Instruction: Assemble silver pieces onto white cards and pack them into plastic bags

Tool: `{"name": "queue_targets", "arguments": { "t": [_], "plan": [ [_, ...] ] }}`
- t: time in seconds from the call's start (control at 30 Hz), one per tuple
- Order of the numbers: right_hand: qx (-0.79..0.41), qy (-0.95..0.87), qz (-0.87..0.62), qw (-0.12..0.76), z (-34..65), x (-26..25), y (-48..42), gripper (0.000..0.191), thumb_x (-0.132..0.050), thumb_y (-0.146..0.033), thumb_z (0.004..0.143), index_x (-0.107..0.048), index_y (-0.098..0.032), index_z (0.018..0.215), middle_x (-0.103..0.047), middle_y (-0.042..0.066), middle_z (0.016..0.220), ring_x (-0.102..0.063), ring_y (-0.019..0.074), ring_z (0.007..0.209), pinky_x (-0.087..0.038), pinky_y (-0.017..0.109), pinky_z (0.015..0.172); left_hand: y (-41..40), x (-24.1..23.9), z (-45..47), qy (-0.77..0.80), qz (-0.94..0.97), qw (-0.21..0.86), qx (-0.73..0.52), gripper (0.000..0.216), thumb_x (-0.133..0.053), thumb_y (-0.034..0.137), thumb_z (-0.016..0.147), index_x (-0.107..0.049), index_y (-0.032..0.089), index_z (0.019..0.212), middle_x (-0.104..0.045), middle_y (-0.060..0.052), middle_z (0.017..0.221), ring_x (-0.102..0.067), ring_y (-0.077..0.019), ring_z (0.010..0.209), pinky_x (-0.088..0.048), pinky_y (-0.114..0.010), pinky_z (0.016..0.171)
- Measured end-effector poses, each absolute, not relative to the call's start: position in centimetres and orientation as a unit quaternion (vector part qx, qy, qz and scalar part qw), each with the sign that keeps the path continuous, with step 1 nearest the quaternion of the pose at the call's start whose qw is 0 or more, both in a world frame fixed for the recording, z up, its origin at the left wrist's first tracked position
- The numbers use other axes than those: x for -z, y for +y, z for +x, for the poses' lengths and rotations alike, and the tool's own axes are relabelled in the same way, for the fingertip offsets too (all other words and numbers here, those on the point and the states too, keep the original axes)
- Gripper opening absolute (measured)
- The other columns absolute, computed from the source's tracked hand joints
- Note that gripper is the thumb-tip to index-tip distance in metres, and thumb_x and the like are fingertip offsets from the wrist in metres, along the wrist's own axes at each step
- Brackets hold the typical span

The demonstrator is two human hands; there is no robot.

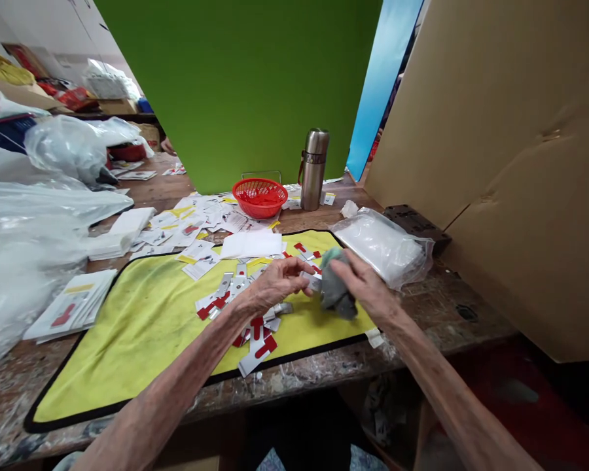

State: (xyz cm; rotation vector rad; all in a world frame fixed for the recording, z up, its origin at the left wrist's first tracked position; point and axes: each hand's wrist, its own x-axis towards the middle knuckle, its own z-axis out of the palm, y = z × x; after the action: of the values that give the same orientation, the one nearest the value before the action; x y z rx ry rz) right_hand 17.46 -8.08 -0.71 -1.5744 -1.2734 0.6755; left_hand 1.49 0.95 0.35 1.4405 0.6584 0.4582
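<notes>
My left hand (282, 282) pinches one end of a small flat metal piece (314, 281) over the yellow cloth mat (152, 307). A crumpled grey-green rag (336, 288) is bunched in my right hand (366, 284), against the far end of that piece. Under and beside my left hand lies a loose pile of similar metal pieces (233, 288), some with red parts. More of them, silver with red (262, 350), lie near the mat's front edge. A few sit behind my hands. My left fingertips partly cover the held piece.
Printed cards (196, 219) are scattered behind the mat, with a red basket (260, 199) and a steel thermos (315, 170) beyond. A card stack (76, 304) and plastic bags (34, 248) are at left. A clear plastic packet (380, 245) lies right, before a cardboard panel (495, 163).
</notes>
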Motion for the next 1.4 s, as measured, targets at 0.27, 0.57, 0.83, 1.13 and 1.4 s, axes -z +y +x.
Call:
{"name": "queue_targets", "arguments": {
  "t": [0.27,0.57,0.83,1.13,1.4],
  "plan": [
    [-0.384,-0.598,-0.606,0.358,16.2,1.5,-8.2,0.021,-0.053,-0.038,0.081,-0.059,-0.017,0.082,-0.055,-0.001,0.075,-0.048,0.0127,0.069,-0.037,0.024,0.061,-0.1,0.0,1.2,0.269,0.631,0.692,-0.226,0.026,-0.073,0.032,0.064,-0.054,0.014,0.072,-0.059,0.003,0.059,-0.053,-0.0075,0.054,-0.041,-0.021,0.054],
    [-0.406,-0.566,-0.639,0.326,17.6,1.6,-10.9,0.021,-0.059,-0.032,0.075,-0.049,-0.018,0.064,-0.041,-0.005,0.06,-0.038,0.0086,0.057,-0.031,0.021,0.051,1.4,-0.9,-2.0,0.359,0.667,0.621,-0.202,0.028,-0.067,0.039,0.067,-0.054,0.016,0.076,-0.059,0.002,0.057,-0.057,-0.0114,0.053,-0.042,-0.023,0.055],
    [-0.543,-0.365,-0.587,0.477,19.0,3.7,-12.0,0.031,-0.065,-0.046,0.076,-0.054,-0.021,0.091,-0.056,-0.005,0.064,-0.05,0.0097,0.052,-0.043,0.022,0.052,2.7,0.3,1.0,0.334,0.904,0.243,-0.114,0.022,-0.05,0.024,0.082,-0.062,0.016,0.099,-0.059,-0.009,0.101,-0.058,-0.0201,0.086,-0.046,-0.036,0.082],
    [-0.482,-0.359,-0.595,0.533,18.7,3.9,-12.3,0.029,-0.068,-0.045,0.074,-0.065,-0.021,0.089,-0.065,-0.001,0.088,-0.059,0.0145,0.081,-0.049,0.024,0.073,3.4,3.4,4.4,0.26,0.929,0.245,-0.099,0.01,-0.06,0.019,0.073,-0.051,0.019,0.078,-0.053,-0.003,0.084,-0.05,-0.0189,0.08,-0.041,-0.032,0.075],
    [-0.419,-0.336,-0.638,0.551,18.7,3.8,-11.9,0.035,-0.058,-0.05,0.078,-0.062,-0.023,0.101,-0.065,0.0,0.082,-0.063,0.0188,0.071,-0.052,0.032,0.064,2.0,1.5,3.6,0.357,0.766,0.516,-0.142,0.014,-0.056,0.027,0.069,-0.048,0.018,0.062,-0.044,0.006,0.055,-0.039,-0.0086,0.051,-0.029,-0.022,0.049]
  ]
}}
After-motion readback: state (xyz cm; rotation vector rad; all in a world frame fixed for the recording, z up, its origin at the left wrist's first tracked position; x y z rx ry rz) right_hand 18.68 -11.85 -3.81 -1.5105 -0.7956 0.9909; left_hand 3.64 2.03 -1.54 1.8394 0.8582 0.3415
